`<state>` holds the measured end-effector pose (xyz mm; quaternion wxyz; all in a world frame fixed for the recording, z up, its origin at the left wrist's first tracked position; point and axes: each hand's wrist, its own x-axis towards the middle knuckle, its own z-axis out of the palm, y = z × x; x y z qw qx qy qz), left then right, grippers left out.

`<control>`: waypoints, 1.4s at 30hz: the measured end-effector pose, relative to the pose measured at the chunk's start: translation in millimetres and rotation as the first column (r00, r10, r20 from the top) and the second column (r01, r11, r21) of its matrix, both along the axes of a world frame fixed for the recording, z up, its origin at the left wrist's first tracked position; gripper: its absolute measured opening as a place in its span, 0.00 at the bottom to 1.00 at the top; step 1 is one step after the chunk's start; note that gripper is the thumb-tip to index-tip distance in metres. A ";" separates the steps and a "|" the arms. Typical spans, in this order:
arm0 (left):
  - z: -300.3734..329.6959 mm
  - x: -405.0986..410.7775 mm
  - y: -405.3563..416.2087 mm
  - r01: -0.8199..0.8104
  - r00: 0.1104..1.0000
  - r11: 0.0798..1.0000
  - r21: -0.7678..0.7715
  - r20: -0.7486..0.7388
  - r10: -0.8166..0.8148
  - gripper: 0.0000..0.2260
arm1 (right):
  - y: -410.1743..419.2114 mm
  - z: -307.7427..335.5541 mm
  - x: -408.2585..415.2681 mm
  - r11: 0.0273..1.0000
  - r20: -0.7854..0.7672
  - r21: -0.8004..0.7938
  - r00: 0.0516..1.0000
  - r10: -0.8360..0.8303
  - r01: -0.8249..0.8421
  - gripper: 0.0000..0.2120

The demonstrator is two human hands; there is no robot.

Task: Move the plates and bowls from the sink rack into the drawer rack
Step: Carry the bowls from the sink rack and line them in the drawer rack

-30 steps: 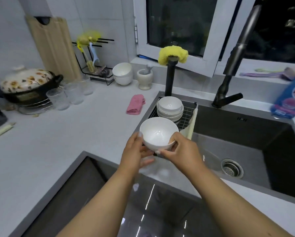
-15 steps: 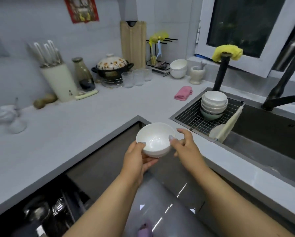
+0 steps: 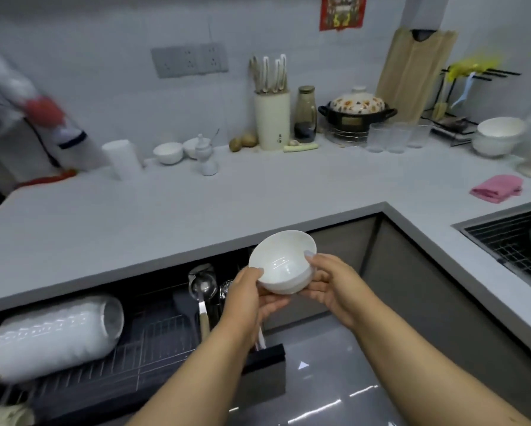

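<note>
Above the open drawer's black wire rack (image 3: 153, 345), the left hand (image 3: 245, 299) and right hand (image 3: 331, 287) grasp the round white bowl (image 3: 281, 262), which should go down slowly beside the stacked white plates (image 3: 55, 336).

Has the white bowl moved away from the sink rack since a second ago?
Yes. The white bowl has moved left, away from the sink rack, over the open drawer rack.

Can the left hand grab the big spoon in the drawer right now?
Probably not yet. The left hand is busy gripping the white bowl together with the right hand. The ladle lies uncovered just beside that hand, so once the bowl is put down it looks easy to grab.
</note>
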<state>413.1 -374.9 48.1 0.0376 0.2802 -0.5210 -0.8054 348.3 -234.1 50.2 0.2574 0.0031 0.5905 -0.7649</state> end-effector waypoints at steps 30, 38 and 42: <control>-144.0 341.9 -465.7 0.680 0.645 0.179 -0.711 0.696 0.315 0.42 | -518.4 -185.5 206.3 0.591 0.209 0.627 0.840 0.501 -0.508 0.21; -155.7 350.6 -478.1 0.712 0.626 0.289 -0.640 0.765 0.150 0.51 | -570.9 -237.5 221.7 0.269 0.295 0.800 0.742 0.602 -0.536 0.39; -157.8 351.8 -477.6 0.706 0.634 0.284 -0.649 0.758 0.155 0.49 | -590.1 -231.0 233.7 0.176 0.322 0.836 0.724 0.610 -0.520 0.36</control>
